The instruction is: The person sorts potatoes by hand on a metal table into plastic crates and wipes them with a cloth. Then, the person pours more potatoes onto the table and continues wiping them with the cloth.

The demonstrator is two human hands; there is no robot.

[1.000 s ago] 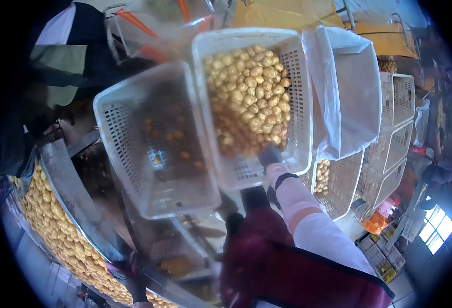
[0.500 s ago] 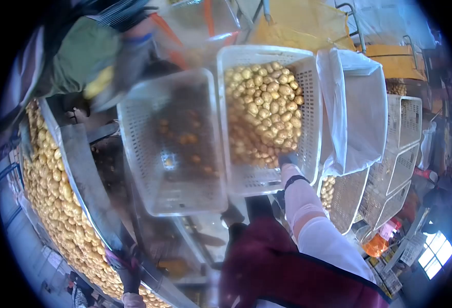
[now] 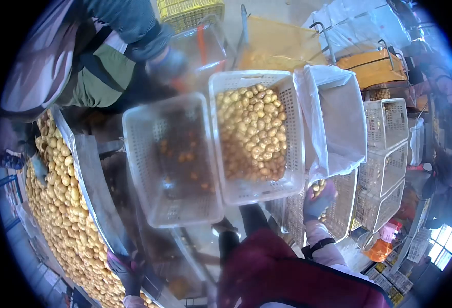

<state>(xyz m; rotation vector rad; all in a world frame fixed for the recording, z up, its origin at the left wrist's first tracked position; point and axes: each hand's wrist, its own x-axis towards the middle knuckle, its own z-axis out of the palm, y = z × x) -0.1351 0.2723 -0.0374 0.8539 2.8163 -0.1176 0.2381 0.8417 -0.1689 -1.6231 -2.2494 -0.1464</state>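
Note:
My right hand [image 3: 319, 203], in a grey and purple glove with a black band at the wrist, reaches over a lower crate [image 3: 345, 197] on the right. Its fingers curve around small potatoes [image 3: 316, 187]; more potatoes show beside the hand. My left hand [image 3: 128, 269], in a dark glove with purple fingertips, is at the metal rim [image 3: 98, 226] of a long trough filled with potatoes [image 3: 64, 197]. Its fingers look apart, and nothing shows in them. In front of me a white crate [image 3: 297, 128] holds a heap of potatoes. Left of it stands a second crate [image 3: 185, 218] with only scattered potatoes.
A crate lined with a white plastic bag [image 3: 346, 123] stands right of the potato crate. Farther right are stacked white crates [image 3: 382, 164]. A co-worker [image 3: 102, 77] stands at the upper left, one gloved hand blurred. Orange carts [image 3: 282, 43] stand behind.
My right hand has left the heaped crate and moved right to the lower crate. My left hand stays at the trough rim. The co-worker has shifted, and the view has tilted slightly.

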